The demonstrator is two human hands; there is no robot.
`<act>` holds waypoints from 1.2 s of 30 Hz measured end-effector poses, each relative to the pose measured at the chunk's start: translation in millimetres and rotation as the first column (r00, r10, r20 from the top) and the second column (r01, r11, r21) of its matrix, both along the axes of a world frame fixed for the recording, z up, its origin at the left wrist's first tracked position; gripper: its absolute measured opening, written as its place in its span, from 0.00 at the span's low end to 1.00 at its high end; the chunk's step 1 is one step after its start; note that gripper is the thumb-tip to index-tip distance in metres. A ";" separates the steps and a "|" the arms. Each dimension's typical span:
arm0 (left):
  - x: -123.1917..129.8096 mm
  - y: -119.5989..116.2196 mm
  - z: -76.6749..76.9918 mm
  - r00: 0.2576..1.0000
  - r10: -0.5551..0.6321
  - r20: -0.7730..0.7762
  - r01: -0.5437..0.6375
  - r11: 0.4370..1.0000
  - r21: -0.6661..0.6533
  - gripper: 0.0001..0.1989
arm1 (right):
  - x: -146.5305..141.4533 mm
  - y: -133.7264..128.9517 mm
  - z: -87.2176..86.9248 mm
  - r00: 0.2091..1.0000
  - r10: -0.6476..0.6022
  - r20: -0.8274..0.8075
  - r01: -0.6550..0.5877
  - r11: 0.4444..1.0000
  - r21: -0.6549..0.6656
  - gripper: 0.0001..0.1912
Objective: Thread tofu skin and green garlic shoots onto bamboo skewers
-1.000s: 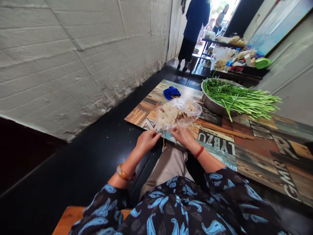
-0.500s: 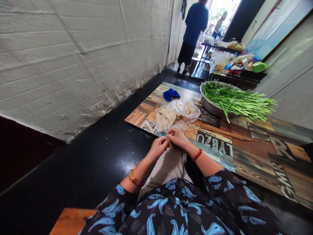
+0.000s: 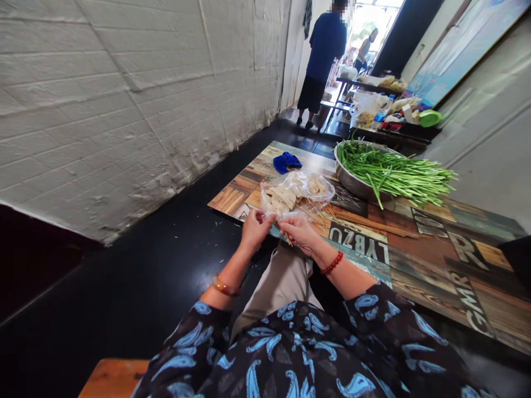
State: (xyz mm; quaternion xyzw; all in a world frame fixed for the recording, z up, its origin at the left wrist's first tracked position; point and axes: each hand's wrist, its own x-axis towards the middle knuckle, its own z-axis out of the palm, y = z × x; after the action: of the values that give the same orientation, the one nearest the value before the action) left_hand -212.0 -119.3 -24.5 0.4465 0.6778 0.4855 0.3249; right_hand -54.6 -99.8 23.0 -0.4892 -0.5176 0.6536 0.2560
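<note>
Over the near edge of the table, my right hand [image 3: 301, 232] is closed round thin wooden skewers [image 3: 289, 240], whose ends stick out below the fingers. Close beside it, my left hand [image 3: 256, 229] pinches with thumb and fingertips at the front of a clear plastic bag [image 3: 326, 189]. What sits in that pinch is too small to make out. Pale, flat food pieces [image 3: 281, 198] lie in the open bag just beyond both hands. More loose skewers [image 3: 319, 213] rest on the table by the bag's right side.
A metal bowl [image 3: 352, 183] heaped with long green stalks [image 3: 410, 179] stands on the patterned table [image 3: 418, 249]. Behind the bag lies a blue cloth [image 3: 287, 162]. Farther back, a person [image 3: 326, 50] stands near cluttered tables. A white wall [image 3: 145, 99] runs along the left.
My left hand has moved away from the right hand, left and forward to the bag's front. The skewers now show under my right hand. The view has shifted slightly.
</note>
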 end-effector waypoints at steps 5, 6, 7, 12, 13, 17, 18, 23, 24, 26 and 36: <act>4.8 8.1 -3.9 0.999 -0.015 -0.034 0.015 1.000 0.007 0.08 | -0.4 -1.3 9.6 0.999 -0.034 -0.026 0.033 0.999 -0.043 0.16; 3.3 6.4 -5.1 1.000 -0.014 -0.013 0.014 1.000 -0.001 0.06 | 2.0 0.3 12.9 0.998 -0.046 -0.050 0.043 0.997 -0.065 0.16; 1.4 4.2 -6.0 1.000 -0.010 0.013 0.010 1.000 -0.010 0.06 | 5.0 2.1 16.9 0.995 -0.061 -0.085 0.053 0.994 -0.092 0.16; -2.9 -4.5 -4.0 0.992 0.008 0.127 -0.001 0.998 -0.057 0.06 | 18.2 9.8 36.2 0.965 -0.111 -0.237 0.071 0.983 -0.172 0.13; -1.9 -5.5 -2.4 0.989 0.004 0.148 0.006 0.998 -0.066 0.05 | 18.8 10.0 37.6 0.963 -0.113 -0.246 0.073 0.983 -0.167 0.13; 3.7 -12.0 5.3 0.984 0.036 0.172 -0.042 0.999 0.032 0.11 | 13.7 5.9 29.0 0.973 -0.097 -0.212 0.071 0.989 -0.127 0.16; 4.2 -14.5 7.4 0.992 0.059 0.109 -0.070 0.993 0.100 0.16 | 11.3 4.2 24.2 0.979 -0.082 -0.187 0.061 0.991 -0.118 0.17; -2.7 -23.6 16.0 0.924 -0.063 -0.377 0.095 0.993 0.066 0.19 | 1.1 -2.7 3.6 0.994 -0.030 -0.101 0.021 0.997 -0.080 0.19; -4.5 -23.7 16.5 0.898 -0.112 -0.426 0.120 0.993 -0.007 0.16 | -0.3 -3.6 1.8 0.994 -0.032 -0.101 0.024 0.997 -0.079 0.19; -6.6 -22.8 15.5 0.869 -0.171 -0.465 0.143 0.985 -0.096 0.10 | -2.8 -5.0 0.8 0.994 -0.038 -0.106 0.029 0.996 -0.087 0.18; -13.7 -30.0 4.8 0.794 -0.517 -0.321 0.506 0.854 -0.124 0.06 | -3.7 2.3 21.6 0.985 -0.073 -0.154 0.048 0.987 -0.155 0.16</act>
State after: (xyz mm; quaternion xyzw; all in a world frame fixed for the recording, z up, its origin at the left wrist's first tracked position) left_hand -225.8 -149.2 -19.7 0.6850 0.5854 0.2837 0.3279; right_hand -58.4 -97.4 44.6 -0.4690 -0.4294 0.7198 0.2785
